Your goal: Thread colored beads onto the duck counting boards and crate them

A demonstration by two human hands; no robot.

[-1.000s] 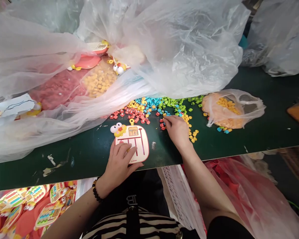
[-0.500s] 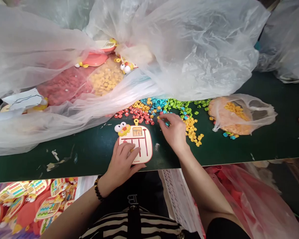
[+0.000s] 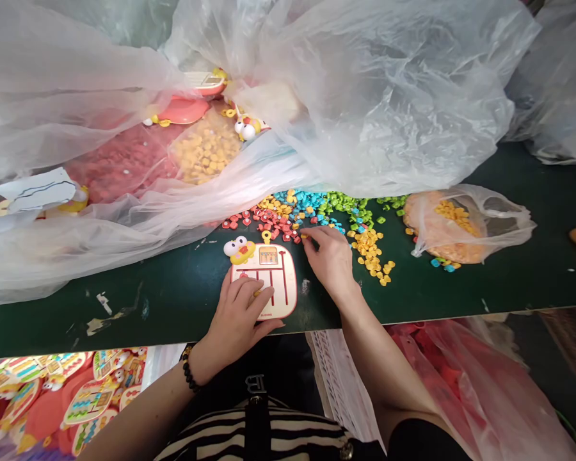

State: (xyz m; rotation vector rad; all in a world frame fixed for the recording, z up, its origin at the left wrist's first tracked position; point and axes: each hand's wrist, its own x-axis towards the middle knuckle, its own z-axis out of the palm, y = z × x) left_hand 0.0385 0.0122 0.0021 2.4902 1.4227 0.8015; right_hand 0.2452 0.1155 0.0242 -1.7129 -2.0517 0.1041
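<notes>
A white sliding-puzzle board (image 3: 281, 291) with a red rim, dark grooves and a big-eyed yellow duck head (image 3: 240, 250) lies flat near the table's front edge. My left hand (image 3: 240, 304) grips its lower left side, thumb along the bottom edge and fingers over the face. Between those fingers a bit of yellow shows, partly hidden. To the board's right, my right hand (image 3: 330, 259) pinches a small yellow piece (image 3: 304, 236) at its fingertips. Loose red pieces (image 3: 273, 225), blue pieces (image 3: 304, 203), green pieces (image 3: 348, 203) and yellow pieces (image 3: 372, 253) are heaped just beyond.
Large clear plastic bags (image 3: 388, 96) cover the back of the dark green table (image 3: 173, 288). A tied bag of orange-yellow pieces (image 3: 446, 224) sits at right. Below the table, finished-looking boards (image 3: 48, 397) fill a container at left, and red plastic bagging (image 3: 441, 371) hangs at right.
My right hand has moved slightly left and down toward the board with the yellow piece. My left hand stays on the board, and the whole view has shifted a little.
</notes>
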